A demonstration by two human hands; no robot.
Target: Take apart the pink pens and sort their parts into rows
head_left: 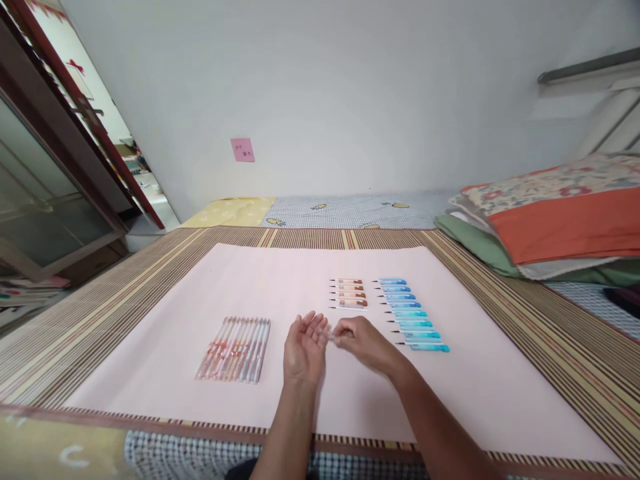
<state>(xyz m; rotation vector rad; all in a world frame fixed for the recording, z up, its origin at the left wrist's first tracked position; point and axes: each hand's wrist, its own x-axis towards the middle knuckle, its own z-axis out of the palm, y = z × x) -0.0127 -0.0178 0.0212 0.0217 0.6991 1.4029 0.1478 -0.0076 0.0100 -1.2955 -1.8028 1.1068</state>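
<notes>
My left hand (306,345) is palm up over the pink sheet, its fingers stretched out. Beside it my right hand (357,340) is closed in a pinch on a small clear piece (329,335), which reaches the left fingertips; blur hides its exact kind. Just beyond the hands lies a short column of brown-and-white pens (350,294) with dark pointed tips facing left. A longer column of blue and turquoise pens (413,315), tips also facing left, lies to the right. On the left, several pens with clear patterned barrels (234,349) lie side by side in a close row.
The pink sheet (165,320) lies on a striped mat (105,327). Folded bedding (565,207) is piled at the right. A pale wall (350,100) with a pink note (243,150) stands behind, and a glass-panelled cabinet door (47,193) is at the left.
</notes>
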